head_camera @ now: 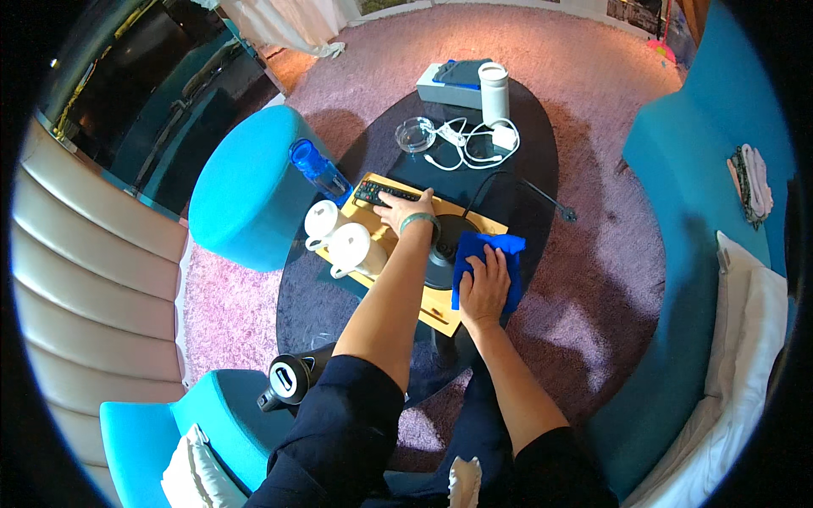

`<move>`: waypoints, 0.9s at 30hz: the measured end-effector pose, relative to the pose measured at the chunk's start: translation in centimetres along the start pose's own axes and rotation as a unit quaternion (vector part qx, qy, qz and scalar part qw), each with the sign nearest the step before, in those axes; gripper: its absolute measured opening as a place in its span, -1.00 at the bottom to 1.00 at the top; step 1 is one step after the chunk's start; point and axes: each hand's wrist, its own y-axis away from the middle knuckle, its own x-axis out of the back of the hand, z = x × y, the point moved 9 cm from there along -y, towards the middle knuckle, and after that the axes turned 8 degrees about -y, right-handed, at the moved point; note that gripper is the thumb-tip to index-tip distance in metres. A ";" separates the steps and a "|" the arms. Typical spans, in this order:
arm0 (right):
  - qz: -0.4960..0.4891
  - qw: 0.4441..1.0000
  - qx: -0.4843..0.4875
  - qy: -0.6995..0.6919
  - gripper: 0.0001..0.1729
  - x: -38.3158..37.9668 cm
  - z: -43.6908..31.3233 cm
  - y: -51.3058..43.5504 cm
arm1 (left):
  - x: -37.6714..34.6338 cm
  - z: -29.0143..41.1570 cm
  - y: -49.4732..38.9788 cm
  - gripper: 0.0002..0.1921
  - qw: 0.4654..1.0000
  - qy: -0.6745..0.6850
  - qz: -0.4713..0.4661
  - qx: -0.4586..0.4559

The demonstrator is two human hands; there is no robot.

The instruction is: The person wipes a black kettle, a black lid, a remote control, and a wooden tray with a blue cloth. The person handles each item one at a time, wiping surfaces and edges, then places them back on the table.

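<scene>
My left hand (405, 211), with a green bangle at its wrist, has its fingers around the right end of a black remote control (375, 192). The remote lies at the far edge of a yellow wooden tray (486, 220). Spread over a folded blue cloth (467, 254), my right hand (489, 282) holds it at the tray's right side. Between my hands sits a round black kettle base (443, 260), partly hidden by my left wrist. Two white lidded mugs (322, 219) (352, 246) stand on the tray's left part.
The tray rests on a dark oval glass table (540, 146). Beyond it are a glass ashtray (415, 134), a white cable with charger (505, 138), a white canister (494, 95) and a box (444, 95). A blue bottle (321, 168) and black kettle (289, 379) are leftward.
</scene>
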 end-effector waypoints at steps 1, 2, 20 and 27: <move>0.001 1.000 0.002 -0.001 -0.72 -0.1 -0.1 0.0 | -0.2 -0.2 -0.6 0.23 0.999 -0.014 0.028 0.002; -0.003 1.000 0.006 -0.012 -0.71 -0.2 -0.4 0.1 | -0.7 -0.7 -1.4 0.24 0.999 -0.019 0.028 0.013; -0.037 0.993 -0.074 -0.083 -0.74 1.2 1.0 1.0 | 1.8 -1.3 -0.3 -0.07 0.989 0.122 -0.025 -0.079; -0.072 0.969 -0.153 -0.179 -0.72 4.8 4.1 3.8 | 3.5 -3.6 15.2 -0.19 0.776 0.506 -0.368 -0.075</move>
